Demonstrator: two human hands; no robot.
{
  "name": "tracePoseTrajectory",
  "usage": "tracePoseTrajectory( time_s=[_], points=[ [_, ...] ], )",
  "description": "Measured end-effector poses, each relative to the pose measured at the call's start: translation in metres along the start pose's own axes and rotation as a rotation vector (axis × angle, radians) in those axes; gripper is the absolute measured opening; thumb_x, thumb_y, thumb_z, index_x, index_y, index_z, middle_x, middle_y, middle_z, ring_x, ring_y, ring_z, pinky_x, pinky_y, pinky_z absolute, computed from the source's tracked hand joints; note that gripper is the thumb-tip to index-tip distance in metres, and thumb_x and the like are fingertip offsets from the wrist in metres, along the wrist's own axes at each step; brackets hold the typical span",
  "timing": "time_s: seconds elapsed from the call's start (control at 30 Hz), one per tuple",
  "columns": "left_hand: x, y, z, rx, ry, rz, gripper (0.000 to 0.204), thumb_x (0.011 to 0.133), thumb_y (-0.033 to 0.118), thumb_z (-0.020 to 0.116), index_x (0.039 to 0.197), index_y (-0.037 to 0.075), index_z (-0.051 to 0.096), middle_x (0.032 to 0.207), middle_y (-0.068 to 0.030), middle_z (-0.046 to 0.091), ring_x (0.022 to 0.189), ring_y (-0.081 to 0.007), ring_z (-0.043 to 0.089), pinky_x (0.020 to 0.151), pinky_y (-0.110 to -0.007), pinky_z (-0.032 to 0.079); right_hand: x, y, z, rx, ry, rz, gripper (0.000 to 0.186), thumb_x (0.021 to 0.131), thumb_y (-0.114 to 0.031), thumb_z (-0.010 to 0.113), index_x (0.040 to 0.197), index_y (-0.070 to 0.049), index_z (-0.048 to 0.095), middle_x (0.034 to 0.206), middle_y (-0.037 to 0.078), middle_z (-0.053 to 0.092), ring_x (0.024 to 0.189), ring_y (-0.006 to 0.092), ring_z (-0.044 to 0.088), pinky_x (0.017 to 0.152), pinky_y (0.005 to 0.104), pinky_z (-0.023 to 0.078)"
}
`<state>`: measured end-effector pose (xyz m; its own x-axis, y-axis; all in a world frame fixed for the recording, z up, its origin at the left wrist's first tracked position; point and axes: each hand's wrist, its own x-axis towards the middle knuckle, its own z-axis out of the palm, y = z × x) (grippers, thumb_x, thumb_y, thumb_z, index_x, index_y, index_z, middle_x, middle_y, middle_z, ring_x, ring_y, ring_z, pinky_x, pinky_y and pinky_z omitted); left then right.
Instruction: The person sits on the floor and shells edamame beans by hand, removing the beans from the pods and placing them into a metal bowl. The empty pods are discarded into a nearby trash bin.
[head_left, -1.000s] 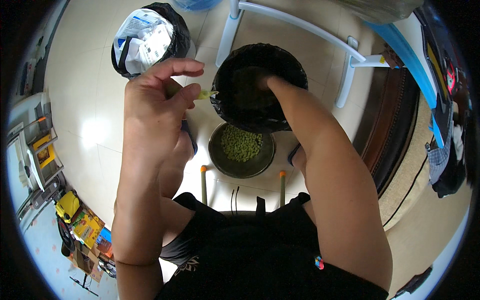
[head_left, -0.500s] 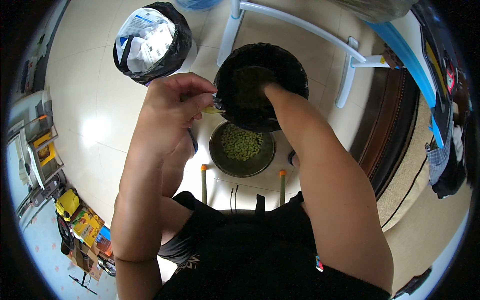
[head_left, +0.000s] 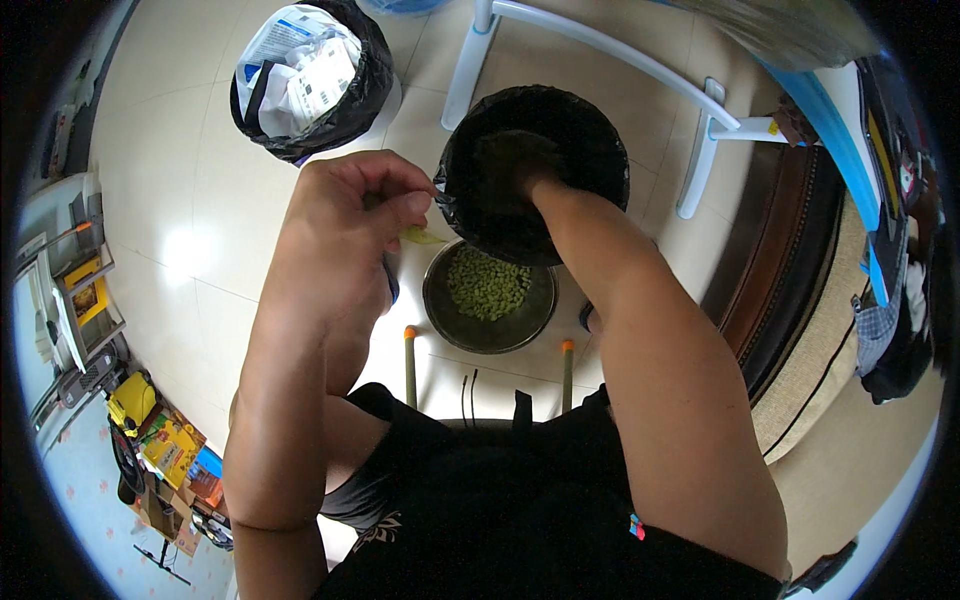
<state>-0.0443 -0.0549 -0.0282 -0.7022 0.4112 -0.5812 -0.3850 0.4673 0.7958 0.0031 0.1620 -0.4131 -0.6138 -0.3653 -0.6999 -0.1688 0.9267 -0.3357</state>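
Reaching into the black-lined bin [head_left: 535, 170], the right hand [head_left: 515, 165] is sunk among dark greenish stuff there; its fingers are lost in the shadow, so I cannot tell whether they are spread or closed, or what they touch. What fills that bin is too dim to name. The left hand [head_left: 350, 215] is raised just beside the bin's near rim, thumb and fingertips pressed together on a pale green pod [head_left: 420, 236], of which only a sliver shows past the thumb. Below both hands, on the floor between the knees, sits one metal bowl [head_left: 490, 300] holding shelled green beans [head_left: 487, 285], too many and too small to count; the bin's edge covers the bowl's far rim. A second bin [head_left: 310, 75], also black-lined, stands well apart at upper left with white paper and packets in it. Two thin legs with orange tips [head_left: 409, 333] flank the bowl. A white and blue frame [head_left: 700, 110] crosses the top, cut off by the dark rim of the view.
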Motion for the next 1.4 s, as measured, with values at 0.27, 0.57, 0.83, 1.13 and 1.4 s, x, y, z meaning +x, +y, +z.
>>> tracePoseTrajectory(
  time_s=[0.27,0.57,0.83,1.13,1.4],
  points=[
    [0.000,-0.005,0.000,0.000,-0.012,0.042,0.007,0.082,-0.001,0.061,0.088,-0.002,0.064,0.073,-0.0037,0.062,0.062,-0.0056,0.054,0.053,-0.019,0.042,0.014,-0.027,0.020,-0.127,0.043,-0.174,0.027,0.089,-0.015,0.045,0.104,-0.007,0.067,0.105,0.014,0.065,0.092,0.0311,0.062,0.083,0.0412,0.048],
    [-0.002,-0.003,-0.005,0.075,0.018,0.002,0.006,0.082,-0.003,0.060,0.087,-0.004,0.064,0.073,-0.0044,0.062,0.064,-0.0069,0.055,0.056,-0.020,0.043,-0.014,-0.051,-0.005,-0.343,-0.045,-0.160,0.027,0.089,-0.019,0.046,0.099,-0.009,0.069,0.102,0.014,0.066,0.089,0.0303,0.064,0.078,0.0420,0.050],
    [0.002,0.001,0.002,0.028,-0.029,0.049,0.006,0.083,-0.003,0.060,0.088,-0.003,0.064,0.072,-0.0035,0.062,0.061,-0.0048,0.052,0.052,-0.019,0.041,0.024,-0.027,0.053,-0.307,0.053,-0.345,0.024,0.085,-0.017,0.047,0.090,-0.009,0.070,0.092,0.015,0.067,0.083,0.0307,0.065,0.071,0.0438,0.052],
    [0.001,0.002,0.003,0.047,-0.030,0.043,0.007,0.084,-0.002,0.060,0.089,-0.002,0.064,0.070,-0.0027,0.062,0.058,-0.0045,0.052,0.051,-0.019,0.040,0.015,-0.029,0.045,-0.369,0.015,-0.453,0.023,0.085,-0.018,0.049,0.094,-0.011,0.068,0.097,0.013,0.066,0.087,0.0293,0.064,0.074,0.0419,0.052],
    [-0.003,0.009,0.007,0.037,0.004,0.000,0.006,0.084,-0.001,0.060,0.088,-0.002,0.065,0.071,-0.0026,0.062,0.059,-0.0043,0.052,0.051,-0.019,0.041,0.017,-0.026,0.056,-0.244,0.032,-0.391,0.025,0.087,-0.019,0.047,0.098,-0.012,0.068,0.102,0.012,0.065,0.092,0.0295,0.063,0.081,0.0415,0.050]
  ],
)
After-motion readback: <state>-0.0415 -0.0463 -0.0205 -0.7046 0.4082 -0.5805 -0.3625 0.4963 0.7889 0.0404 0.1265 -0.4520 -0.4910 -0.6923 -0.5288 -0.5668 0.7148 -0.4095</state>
